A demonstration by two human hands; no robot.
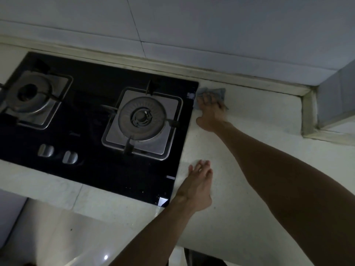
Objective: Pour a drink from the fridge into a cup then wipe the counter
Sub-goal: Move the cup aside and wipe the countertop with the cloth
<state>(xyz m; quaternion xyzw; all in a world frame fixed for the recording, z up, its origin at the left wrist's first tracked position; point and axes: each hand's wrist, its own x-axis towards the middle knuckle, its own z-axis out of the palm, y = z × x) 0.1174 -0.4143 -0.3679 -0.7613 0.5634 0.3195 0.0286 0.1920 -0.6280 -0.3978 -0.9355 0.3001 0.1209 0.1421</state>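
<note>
Head view — right hand (pixel 211 112) flat on cloth (pixel 219 93) — counter (pixel 249 169).

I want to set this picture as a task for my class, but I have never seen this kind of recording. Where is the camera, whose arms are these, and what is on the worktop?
There is no machine here. A person wears one wide-angle camera on the head, so you look down along their own two arms. The right hand presses flat on a grey cloth, which lies on the pale counter just beside a black gas hob with two burners and two knobs. The left hand is open and holds nothing, near the hob's front corner. No cup or drink is in view.
</note>
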